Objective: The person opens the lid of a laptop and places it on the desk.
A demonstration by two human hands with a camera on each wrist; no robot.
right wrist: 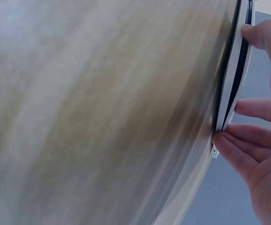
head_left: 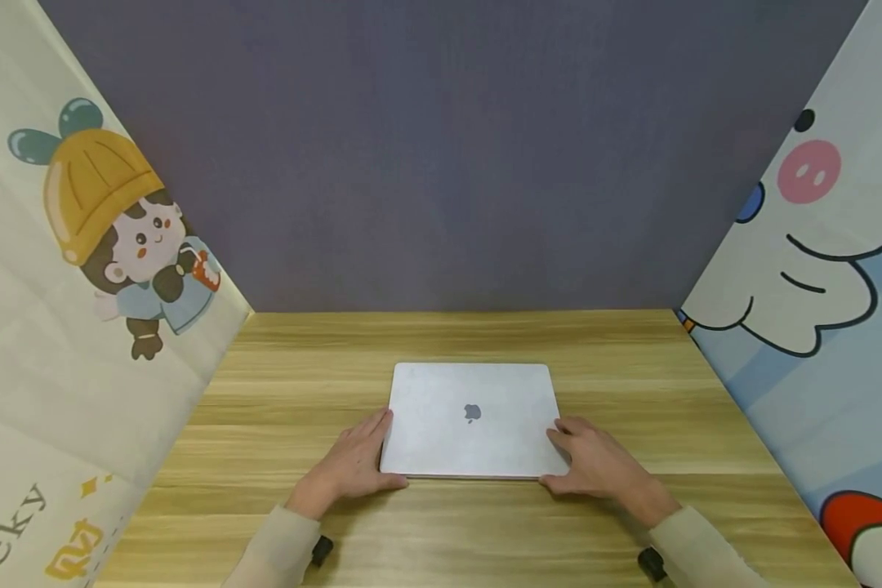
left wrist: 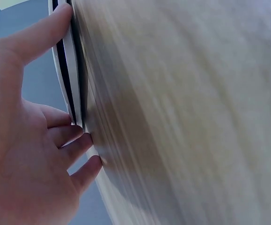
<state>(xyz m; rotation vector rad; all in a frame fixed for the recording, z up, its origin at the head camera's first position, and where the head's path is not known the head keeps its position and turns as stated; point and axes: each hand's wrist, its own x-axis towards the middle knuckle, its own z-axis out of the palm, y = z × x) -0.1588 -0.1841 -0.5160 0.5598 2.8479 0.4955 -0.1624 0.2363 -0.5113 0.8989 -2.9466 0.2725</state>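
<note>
A silver laptop (head_left: pixel 441 441) with a dark apple logo lies lid up on the wooden table, its long front edge toward me. At its front left corner my left hand (head_left: pixel 356 465) holds it, thumb along the front edge and fingers against the left side. My right hand (head_left: pixel 599 461) grips the front right corner likewise, thumb in front and fingers at the right side. Both wrist views show a dark gap between the lid and the base (right wrist: pixel 229 84), with each thumb across that edge. In the left wrist view, the lower fingertips (left wrist: pixel 95 161) reach down close to the tabletop.
The wood-grain table (head_left: pixel 470 535) extends around the laptop. A dark grey panel (head_left: pixel 441 163) rises behind it. Printed cloth walls stand on both sides, a cartoon child (head_left: pixel 147 245) at left and a white cartoon animal (head_left: pixel 816 286) at right.
</note>
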